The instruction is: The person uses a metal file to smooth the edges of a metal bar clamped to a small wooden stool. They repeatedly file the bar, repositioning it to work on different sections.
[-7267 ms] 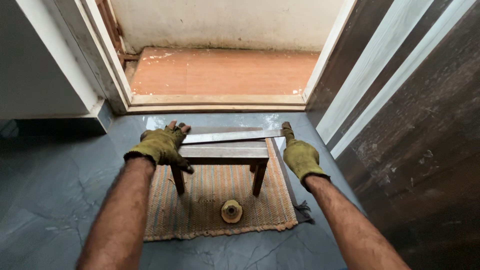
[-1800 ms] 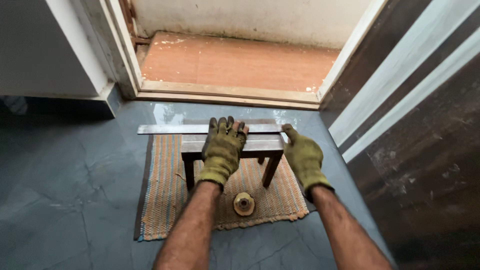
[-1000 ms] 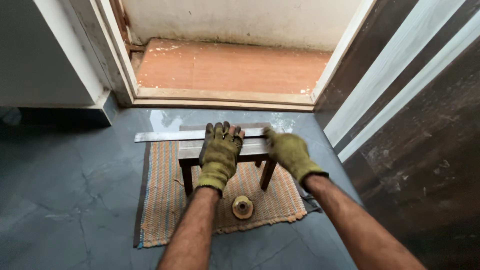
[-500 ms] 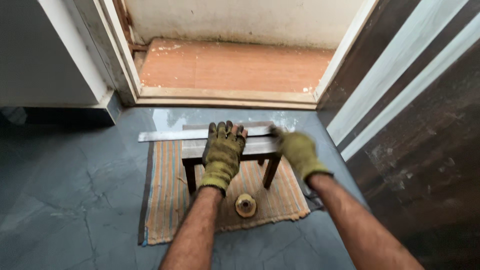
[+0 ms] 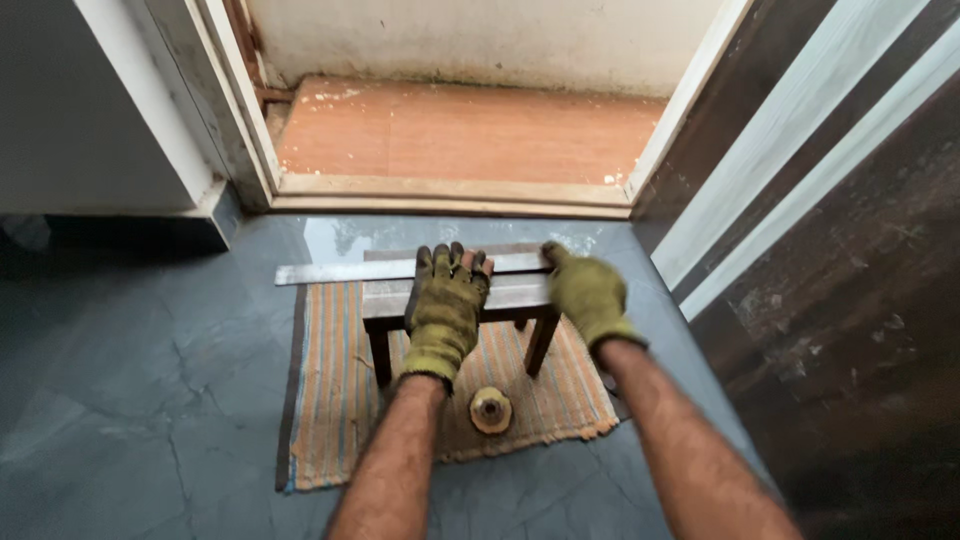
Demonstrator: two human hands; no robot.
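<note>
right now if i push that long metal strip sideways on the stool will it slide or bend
The metal strip looks flat and smooth, so it would probably slide easily on the stool. It overhangs far to one side without sagging, so it is likely stiff. Unheld, that overhang might tip it.

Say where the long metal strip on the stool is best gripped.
Probably the bare left end of the metal strip, which overhangs the stool with nothing beneath; come from the left. The left hand presses its middle, the right hand covers its right end.
</note>
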